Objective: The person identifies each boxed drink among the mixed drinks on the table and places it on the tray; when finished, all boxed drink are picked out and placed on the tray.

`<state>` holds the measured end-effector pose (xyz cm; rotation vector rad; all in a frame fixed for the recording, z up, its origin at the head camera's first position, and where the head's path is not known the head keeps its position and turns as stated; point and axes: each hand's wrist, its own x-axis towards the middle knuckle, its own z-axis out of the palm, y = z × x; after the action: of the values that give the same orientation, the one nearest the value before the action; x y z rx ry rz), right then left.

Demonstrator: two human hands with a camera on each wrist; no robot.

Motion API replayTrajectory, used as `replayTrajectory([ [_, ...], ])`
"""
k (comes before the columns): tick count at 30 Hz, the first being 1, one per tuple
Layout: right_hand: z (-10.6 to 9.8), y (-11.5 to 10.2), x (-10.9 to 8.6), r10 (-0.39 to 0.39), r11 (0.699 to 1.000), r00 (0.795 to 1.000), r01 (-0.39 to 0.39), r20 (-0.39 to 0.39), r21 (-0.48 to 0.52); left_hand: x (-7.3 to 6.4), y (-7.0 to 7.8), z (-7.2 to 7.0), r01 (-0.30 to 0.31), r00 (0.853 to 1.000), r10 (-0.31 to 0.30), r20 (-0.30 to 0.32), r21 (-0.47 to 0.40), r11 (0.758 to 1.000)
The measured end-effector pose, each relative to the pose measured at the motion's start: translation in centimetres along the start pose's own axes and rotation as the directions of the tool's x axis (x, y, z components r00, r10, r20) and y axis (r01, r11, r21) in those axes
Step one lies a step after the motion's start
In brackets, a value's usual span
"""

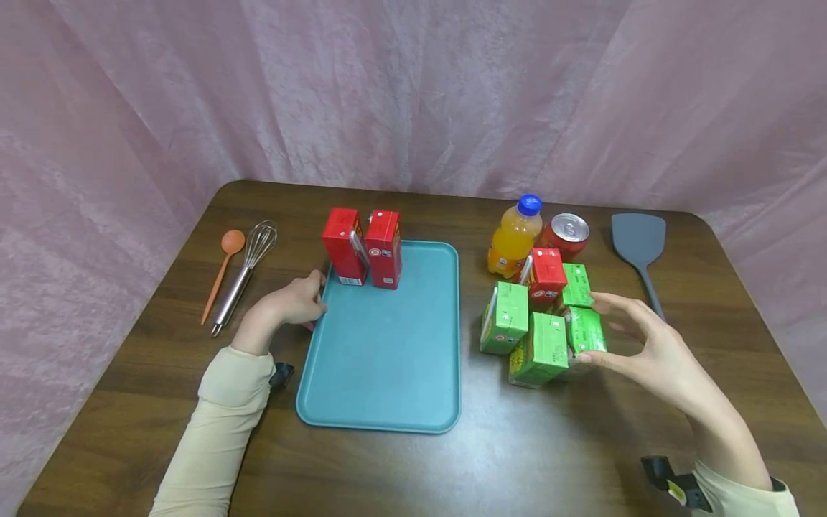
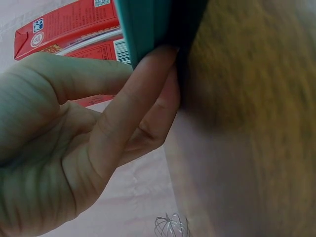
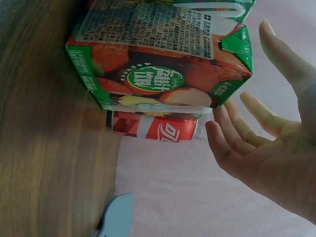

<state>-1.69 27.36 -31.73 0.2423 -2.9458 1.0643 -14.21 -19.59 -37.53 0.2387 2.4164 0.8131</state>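
Note:
At the left rim of a teal tray (image 1: 388, 359), my left hand (image 1: 293, 298) pinches the edge between thumb and fingers. The left wrist view shows those fingers (image 2: 133, 103) on the rim. Two red juice boxes (image 1: 344, 248) stand upright at the tray's far left corner. My right hand (image 1: 659, 352) is spread beside a green lychee juice box (image 3: 163, 74), thumb and fingers apart around its top. Several green juice boxes (image 1: 543, 345) stand grouped right of the tray, with a red juice box (image 1: 548, 276) among them.
Behind the boxes stand an orange drink bottle (image 1: 513, 240) with a blue cap and a red soda can (image 1: 568, 233). A grey spatula (image 1: 638, 240) lies at the far right. On the left lie an orange spoon (image 1: 231, 244) and a whisk (image 1: 248, 266). A pink curtain hangs behind the table.

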Motion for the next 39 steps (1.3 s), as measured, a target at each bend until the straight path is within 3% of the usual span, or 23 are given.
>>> replayTrajectory([
  [4, 0.3, 0.5, 0.0, 0.009, 1.000, 1.000, -0.009, 0.001, 0.021, 0.1, -0.1, 0.0, -0.001, 1.000, 0.001, 0.002, -0.005, 1.000],
  [11, 0.7, 1.3, -0.3, -0.058, 0.993, 0.998, 0.057, 0.008, 0.106, 0.2, 0.0, 0.1, -0.008, 1.000, 0.008, 0.010, -0.008, 1.000],
  [22, 0.7, 1.2, 0.3, -0.101, 0.992, 0.995, 0.100, -0.015, -0.074, 0.0, 0.0, 0.1, 0.013, 1.000, -0.013, 0.006, 0.013, 1.000],
  [35, 0.8, 0.8, 1.0, -0.223, 0.950, 0.974, 0.223, 0.027, -0.217, 0.1, 0.0, 0.0, 0.004, 1.000, -0.004, 0.004, 0.021, 1.000],
  [39, 0.9, 0.9, 1.1, -0.223, 0.948, 0.974, 0.225, 0.037, -0.226, 0.1, 0.0, 0.0, 0.006, 1.000, -0.006, 0.002, 0.030, 1.000],
])
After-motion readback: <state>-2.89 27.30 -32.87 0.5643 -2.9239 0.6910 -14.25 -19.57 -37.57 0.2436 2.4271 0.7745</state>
